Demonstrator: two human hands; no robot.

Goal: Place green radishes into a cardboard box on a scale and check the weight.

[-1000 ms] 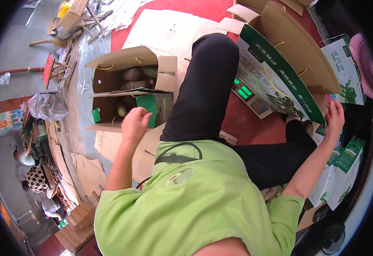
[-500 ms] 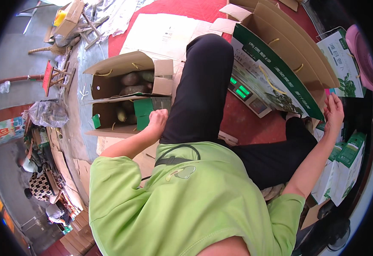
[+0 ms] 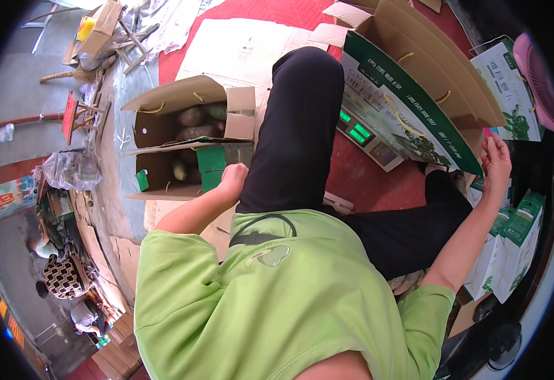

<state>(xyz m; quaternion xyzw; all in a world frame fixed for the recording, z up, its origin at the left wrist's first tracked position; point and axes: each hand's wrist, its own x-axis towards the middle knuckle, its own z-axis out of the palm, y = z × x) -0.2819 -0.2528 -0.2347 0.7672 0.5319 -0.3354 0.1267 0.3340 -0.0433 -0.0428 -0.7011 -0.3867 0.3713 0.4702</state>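
Note:
My right hand [image 3: 496, 163] is at the near right corner of a large open carton [image 3: 416, 104] with a green-edged printed side, its fingers closed on the edge. That carton stands tilted over a digital scale [image 3: 378, 149] with lit green readouts. Curled into a fist, my left hand [image 3: 234, 179] rests between my thigh and the green flap [image 3: 211, 158] of an open cardboard carton; what it holds, if anything, is hidden. Long vegetables [image 3: 180, 170] lie in that carton. Just beyond it, another open carton [image 3: 153, 130] holds several dark, rounded vegetables [image 3: 192, 116].
Folded white-and-green cartons [image 3: 511, 253] lean at my right, below a pink basket [image 3: 537, 82]. Flattened cardboard [image 3: 232, 54] covers part of the red floor. A small red-topped stool [image 3: 71, 118] and a plastic bag [image 3: 73, 170] are at the left; people [image 3: 64, 277] sit farther off.
The view has shifted very slightly. Both hands keep almost the same places, and the cartons stand as before.

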